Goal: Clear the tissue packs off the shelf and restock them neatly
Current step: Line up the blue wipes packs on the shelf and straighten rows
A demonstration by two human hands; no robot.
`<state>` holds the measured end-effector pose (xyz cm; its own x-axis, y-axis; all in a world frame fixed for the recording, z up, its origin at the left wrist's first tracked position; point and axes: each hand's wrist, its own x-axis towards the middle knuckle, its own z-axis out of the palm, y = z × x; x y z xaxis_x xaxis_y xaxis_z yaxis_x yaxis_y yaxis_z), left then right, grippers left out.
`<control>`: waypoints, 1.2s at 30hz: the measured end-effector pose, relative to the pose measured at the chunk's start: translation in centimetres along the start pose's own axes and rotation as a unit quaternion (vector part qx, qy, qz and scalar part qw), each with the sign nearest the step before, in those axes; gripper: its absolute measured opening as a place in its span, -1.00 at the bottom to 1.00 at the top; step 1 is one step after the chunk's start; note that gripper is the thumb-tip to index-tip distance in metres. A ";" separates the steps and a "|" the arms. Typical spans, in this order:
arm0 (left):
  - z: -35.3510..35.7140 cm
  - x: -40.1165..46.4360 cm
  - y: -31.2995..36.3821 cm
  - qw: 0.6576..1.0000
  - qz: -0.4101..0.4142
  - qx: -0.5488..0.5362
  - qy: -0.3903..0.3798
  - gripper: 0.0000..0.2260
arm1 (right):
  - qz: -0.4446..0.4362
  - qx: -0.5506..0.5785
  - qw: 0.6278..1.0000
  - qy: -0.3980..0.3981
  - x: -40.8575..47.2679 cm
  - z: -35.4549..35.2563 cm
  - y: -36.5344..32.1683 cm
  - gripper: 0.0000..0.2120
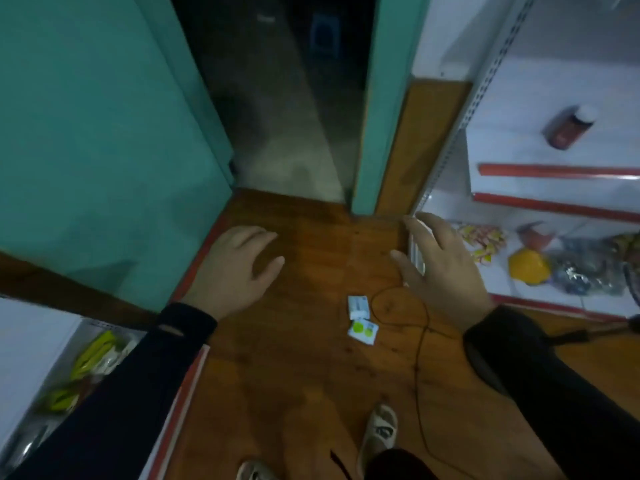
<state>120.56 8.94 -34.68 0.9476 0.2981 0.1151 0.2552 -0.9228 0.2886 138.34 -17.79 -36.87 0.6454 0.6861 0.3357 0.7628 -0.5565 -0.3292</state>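
Two small white tissue packs lie on the wooden floor between my arms: one with blue print [358, 306] and, just below it, one with a green dot [363, 331]. My left hand [235, 268] hovers above the floor on the left, fingers relaxed and holding nothing. My right hand [440, 265] is spread open near the left edge of the white shelf unit [554, 206], also holding nothing. Both hands are well above the packs.
The right shelf unit carries a dark bottle [571, 129] above and snack packets [483, 240], a yellow item [528, 266] and bags below. Another shelf [86, 362] with yellow-green packets stands at lower left. A thin black cable [420, 327] loops over the floor. A dark doorway [287, 98] lies ahead.
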 end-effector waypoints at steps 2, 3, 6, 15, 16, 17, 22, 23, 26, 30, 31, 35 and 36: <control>3.0 2.6 1.5 0.999 0.012 -0.003 -0.045 -0.52 | 0.034 0.006 0.999 -0.035 -0.4 1.5 3.8 -0.49; 4.5 3.8 2.0 0.998 0.020 -0.002 -0.065 -0.52 | 0.048 0.010 0.997 -0.053 -0.6 2.3 5.3 -0.49; 9.8 6.9 2.2 0.990 0.046 0.003 -0.130 -0.51 | 0.079 0.013 0.993 -0.091 -1.5 6.0 8.9 -0.48; 35.5 15.6 -3.3 0.937 0.114 0.020 -0.329 -0.53 | 0.201 0.028 0.966 -0.161 -6.5 28.1 19.3 -0.48; 39.4 16.2 -4.3 0.930 0.120 0.025 -0.348 -0.53 | 0.210 0.026 0.963 -0.168 -7.6 31.7 20.7 -0.47; 43.2 16.6 -5.2 0.921 0.127 0.030 -0.366 -0.53 | 0.221 0.025 0.959 -0.178 -8.9 35.4 22.0 -0.47; 62.9 16.8 -9.3 0.898 0.168 0.060 -0.401 -0.54 | 0.240 0.042 0.935 -0.259 -15.8 53.9 28.2 -0.43; 66.7 16.5 -10.0 0.896 0.173 0.069 -0.404 -0.54 | 0.236 0.042 0.932 -0.272 -17.1 57.3 29.3 -0.44; 76.8 15.3 -10.9 0.890 0.169 0.088 -0.413 -0.53 | 0.235 0.043 0.925 -0.294 -20.0 66.0 32.3 -0.46; 86.2 14.8 -9.4 0.925 0.128 0.096 -0.344 -0.36 | 0.258 0.037 0.907 -0.332 -21.6 73.2 35.3 -0.28; 87.7 14.9 -8.7 0.930 0.108 0.096 -0.337 -0.31 | 0.258 0.039 0.902 -0.343 -21.8 74.3 35.8 -0.25; 90.7 15.5 -7.3 0.924 0.086 0.140 -0.346 -0.28 | 0.280 0.054 0.876 -0.388 -21.8 75.9 36.2 -0.24; 90.7 15.6 -7.7 0.926 0.089 0.146 -0.337 -0.31 | 0.292 0.059 0.870 -0.394 -21.7 75.8 36.1 -0.25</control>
<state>150.76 -1.43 -121.29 0.8591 0.0062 -0.5118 0.0323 -0.9986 0.0421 148.90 -17.26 -122.97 0.6588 0.4372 -0.6122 0.2756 -0.8975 -0.3443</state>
